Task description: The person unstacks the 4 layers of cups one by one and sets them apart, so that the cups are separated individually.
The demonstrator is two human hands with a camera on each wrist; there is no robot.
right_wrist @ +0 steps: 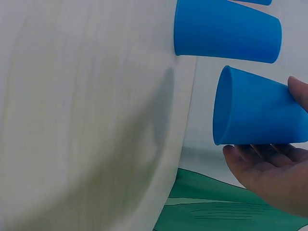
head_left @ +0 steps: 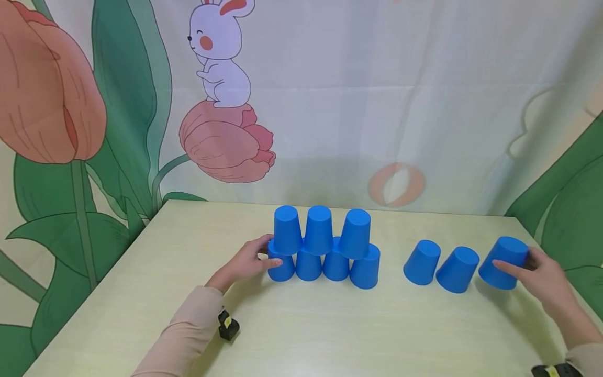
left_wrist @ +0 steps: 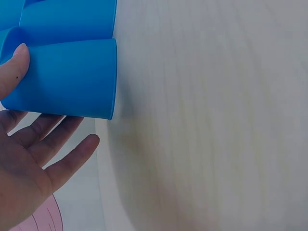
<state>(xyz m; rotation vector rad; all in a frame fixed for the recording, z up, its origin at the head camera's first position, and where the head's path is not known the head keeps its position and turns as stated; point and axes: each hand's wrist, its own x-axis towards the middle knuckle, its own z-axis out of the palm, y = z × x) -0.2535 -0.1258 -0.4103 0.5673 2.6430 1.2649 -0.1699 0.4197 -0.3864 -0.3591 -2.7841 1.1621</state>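
Note:
Blue cups stand upside down in two rows on the table. At the left end of the lower row is a blue cup [left_wrist: 67, 77] between the thumb and fingers of my left hand [head_left: 247, 260]; the thumb presses its side and the fingers spread along the other side. Three cups form the upper row, including a middle one [head_left: 319, 230]. My right hand [head_left: 544, 275] grips another upside-down blue cup [right_wrist: 262, 110] at the far right, its rim raised off the table in the right wrist view. Beside it stand two single cups, the nearer one [head_left: 458, 269] slightly tilted in view.
The pale wooden table [head_left: 311, 335] runs back to a printed curtain [head_left: 447, 104] with a rabbit and tulips. Another single cup [head_left: 422, 263] stands between the stack and the right hand. Each wrist wears a small black device [head_left: 228, 325].

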